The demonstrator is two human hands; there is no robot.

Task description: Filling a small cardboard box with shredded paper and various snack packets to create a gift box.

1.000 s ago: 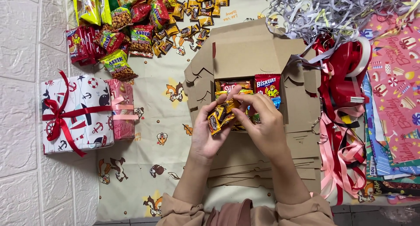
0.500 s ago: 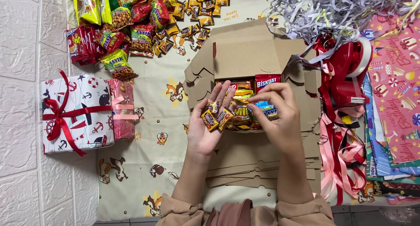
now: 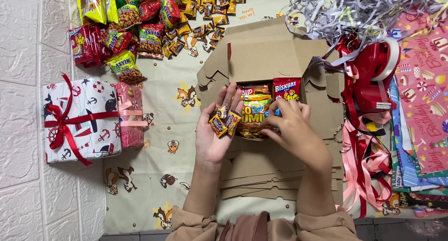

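Since a second ago the right hand [image 3: 291, 129] has dropped into the box [image 3: 261, 54], fingers pressing snack packs [image 3: 254, 110] there, while the left hand [image 3: 214, 129] lies open, palm up, cradling three candies [image 3: 223, 121] at the box's left edge.

Hands over open cardboard box [image 3: 261, 59], packing snacks.
Left hand [image 3: 215, 129] palm up, flat, small dark-and-orange candies [image 3: 223, 121] resting on it. Right hand [image 3: 291, 129] fingers curled down into box, on yellow snack packet [image 3: 253, 109]; red biscuit packet [image 3: 286, 89] just beside it. Flat cardboard sheets [image 3: 261, 175] under the forearms. Wrapped gift with red ribbon [image 3: 81, 120] at left, snack pile [image 3: 140, 22] top left, red tape dispenser [image 3: 373, 73] and ribbons [image 3: 364, 171] at right.
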